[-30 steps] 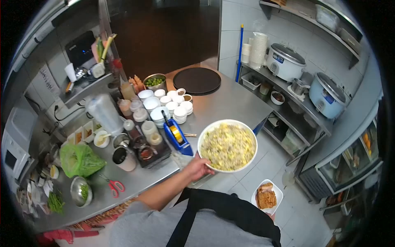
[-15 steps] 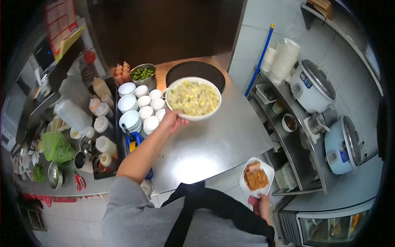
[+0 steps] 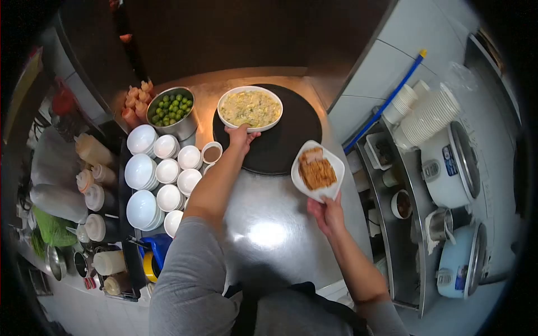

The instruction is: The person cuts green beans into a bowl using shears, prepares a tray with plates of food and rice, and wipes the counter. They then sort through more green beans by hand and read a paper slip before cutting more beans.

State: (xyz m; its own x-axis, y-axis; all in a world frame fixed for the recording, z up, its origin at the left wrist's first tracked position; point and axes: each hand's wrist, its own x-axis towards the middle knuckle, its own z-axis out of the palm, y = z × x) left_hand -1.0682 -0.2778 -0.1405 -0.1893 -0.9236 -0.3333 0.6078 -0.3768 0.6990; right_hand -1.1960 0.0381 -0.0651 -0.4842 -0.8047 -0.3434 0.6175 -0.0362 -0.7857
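My left hand [image 3: 242, 138] grips the near rim of a white oval bowl [image 3: 250, 107] heaped with fried rice, over the left part of a round black tray [image 3: 280, 151]. In my right hand [image 3: 327, 213] is a squarish white plate [image 3: 330, 193] carrying sliced, golden-brown fried cutlet [image 3: 318, 172]. The plate is over the steel counter, its far edge overlapping the tray's right side in this view. A small cup of brown sauce [image 3: 212, 153] stands left of the tray, close to my left forearm.
Stacked white bowls [image 3: 141, 175], a pot of green limes [image 3: 174, 115] and orange bottles [image 3: 134, 106] stand left. On the right, a steel shelf [image 3: 386, 224] holds rice cookers [image 3: 455, 168] and stacked cups [image 3: 428, 115]. A blue pole [image 3: 386, 101] leans behind.
The bowl of fried rice has moved forward over the black tray. My right hand has raised the cutlet plate from low at my side to over the counter. The view has shifted closer to the counter.
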